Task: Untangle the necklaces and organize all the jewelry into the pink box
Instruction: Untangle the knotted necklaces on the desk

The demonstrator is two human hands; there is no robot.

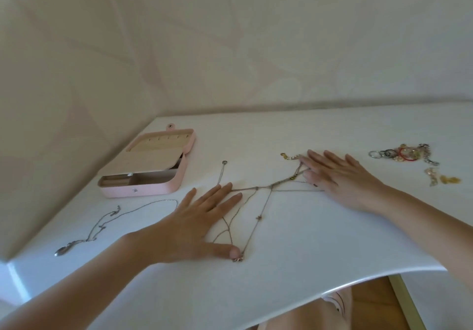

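A tangle of thin necklace chains (266, 189) lies stretched across the white table (294, 253), knotted near the middle. My left hand (194, 224) rests flat with fingers spread, its fingertips and thumb pinning chain strands. My right hand (340, 176) lies flat at the far end, fingers spread over the chains there. The pink box (153, 189) stands open at the left, its beige tray lifted. A separate silver necklace (102, 224) with a pendant lies left of my left hand.
A heap of rings, bracelets and hair ties (404, 154) sits at the far right, with gold earrings (442, 178) just below it. The wall runs close behind and left of the table. The table's front edge curves near my body.
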